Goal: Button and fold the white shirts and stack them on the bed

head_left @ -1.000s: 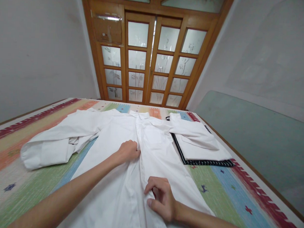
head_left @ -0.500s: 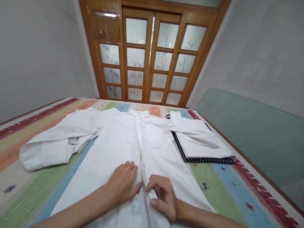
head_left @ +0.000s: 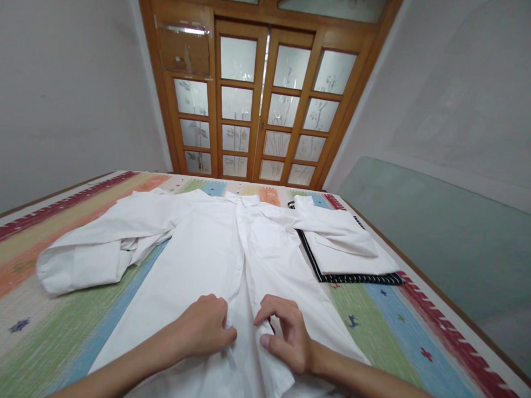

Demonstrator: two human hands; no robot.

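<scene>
A white shirt (head_left: 194,249) lies spread out front side up, its collar at the far end and its sleeves out to both sides. Along the front opening, my left hand (head_left: 211,325) is closed on the left front edge, thumb against the curled fingers. Opposite it, my right hand (head_left: 287,333) pinches the right front edge between thumb and forefinger. Between the two hands the front panels stand apart, showing the inner back of the shirt. The sleeve on the right rests over a folded white cloth with a black striped border (head_left: 358,278).
Beneath the shirt is a striped, multicoloured cover (head_left: 383,325) with small woven figures. A pale green panel (head_left: 442,240) leans along the right wall. Wooden doors with glass panes (head_left: 260,106) close off the far end, and a wall (head_left: 69,82) rises on the left.
My left hand has moved slightly left and its fingers have closed on the front edge. The gap between the shirt's front panels is wider. My right hand keeps its pinch.
</scene>
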